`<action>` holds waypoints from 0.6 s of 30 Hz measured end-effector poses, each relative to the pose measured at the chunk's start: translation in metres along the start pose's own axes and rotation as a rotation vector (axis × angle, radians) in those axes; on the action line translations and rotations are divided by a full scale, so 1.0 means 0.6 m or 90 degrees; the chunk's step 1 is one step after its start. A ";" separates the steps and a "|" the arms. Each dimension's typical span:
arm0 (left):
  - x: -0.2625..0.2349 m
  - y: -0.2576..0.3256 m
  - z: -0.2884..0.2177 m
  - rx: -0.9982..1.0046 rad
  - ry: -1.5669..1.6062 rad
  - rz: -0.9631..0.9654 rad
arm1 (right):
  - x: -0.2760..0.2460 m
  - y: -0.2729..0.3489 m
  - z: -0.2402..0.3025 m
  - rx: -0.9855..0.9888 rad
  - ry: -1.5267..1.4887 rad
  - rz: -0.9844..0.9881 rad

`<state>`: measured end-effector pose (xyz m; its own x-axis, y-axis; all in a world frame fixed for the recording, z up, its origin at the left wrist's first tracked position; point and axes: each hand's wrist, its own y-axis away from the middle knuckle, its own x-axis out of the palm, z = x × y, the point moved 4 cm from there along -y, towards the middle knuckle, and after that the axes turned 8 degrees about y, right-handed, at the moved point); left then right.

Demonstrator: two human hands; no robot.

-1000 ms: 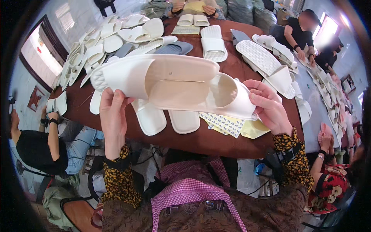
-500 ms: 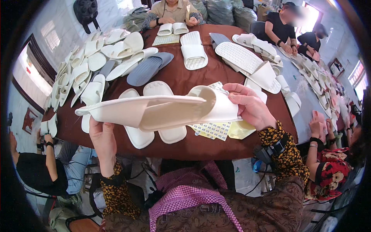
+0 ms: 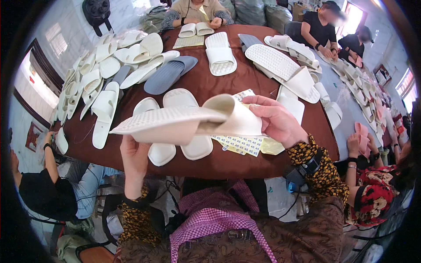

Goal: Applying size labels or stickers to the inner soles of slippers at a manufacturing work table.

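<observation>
Between my hands, above the near part of the table, is a pair of cream-white slide slippers [image 3: 164, 120] pressed together and tilted on their sides. My right hand [image 3: 278, 120] is closed round the strap end. My left hand [image 3: 135, 153] supports the other end from underneath, its fingertips partly hidden behind the slippers. Below them, two white slippers [image 3: 196, 149] lie side by side on the table, their middles covered by the held pair. A yellow sheet of round stickers [image 3: 241, 145] lies beside them, near my right wrist.
The brown-covered table [image 3: 210, 94] bears a heap of white slippers [image 3: 94, 74] on the left, a grey slipper [image 3: 169, 75], one white slipper [image 3: 220, 57] and a stack [image 3: 280, 68] on the right. Co-workers sit around; one across handles white slippers [image 3: 196, 30], another holds a pink slipper [image 3: 362, 138].
The held slippers have turned, showing more of the textured footbed, and my left hand has shifted to the right with their end. At far left, a co-worker's hand has moved up from a slipper.
</observation>
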<state>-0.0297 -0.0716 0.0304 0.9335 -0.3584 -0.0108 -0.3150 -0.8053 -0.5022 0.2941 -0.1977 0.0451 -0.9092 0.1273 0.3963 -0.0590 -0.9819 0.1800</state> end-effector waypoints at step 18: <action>0.054 -0.042 -0.042 0.029 0.079 -0.002 | -0.057 -0.050 0.078 -0.135 0.065 -0.080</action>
<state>0.0044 -0.0750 0.0644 0.9053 -0.4138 0.0963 -0.3015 -0.7854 -0.5406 0.3464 -0.1660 0.0680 -0.9255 0.2462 0.2877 -0.2495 -0.9680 0.0259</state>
